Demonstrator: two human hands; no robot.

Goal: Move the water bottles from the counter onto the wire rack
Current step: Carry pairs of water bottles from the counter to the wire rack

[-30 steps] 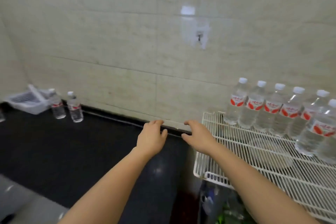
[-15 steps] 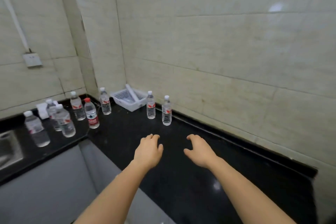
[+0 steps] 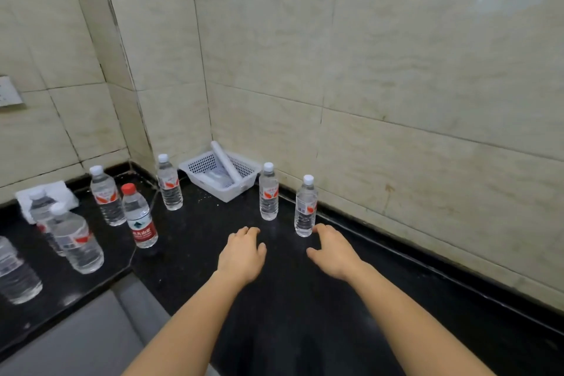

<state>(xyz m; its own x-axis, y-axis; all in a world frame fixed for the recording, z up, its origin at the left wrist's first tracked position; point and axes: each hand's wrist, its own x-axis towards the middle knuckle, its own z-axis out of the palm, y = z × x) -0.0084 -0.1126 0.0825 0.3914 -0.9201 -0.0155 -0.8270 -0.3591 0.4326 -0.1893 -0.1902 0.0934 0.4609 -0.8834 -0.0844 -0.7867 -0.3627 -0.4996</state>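
Black polished stone formed the surface (image 3: pixel 195 278) across the lower frame. At centre, a clear plastic water bottle with a white cap and red label (image 3: pixel 305 207) stood upright by the tiled wall, with a matching second bottle (image 3: pixel 268 194) just left of it. The right hand (image 3: pixel 334 255) reached forward, its fingers (image 3: pixel 320 229) loosely spread and holding nothing, tips just beside the first bottle's base. The left hand (image 3: pixel 242 256) was equally slack and empty. Other white-capped bottles (image 3: pixel 105 201) and a red-capped bottle (image 3: pixel 139 217) stood at left, near a white perforated plastic basket (image 3: pixel 201 163).
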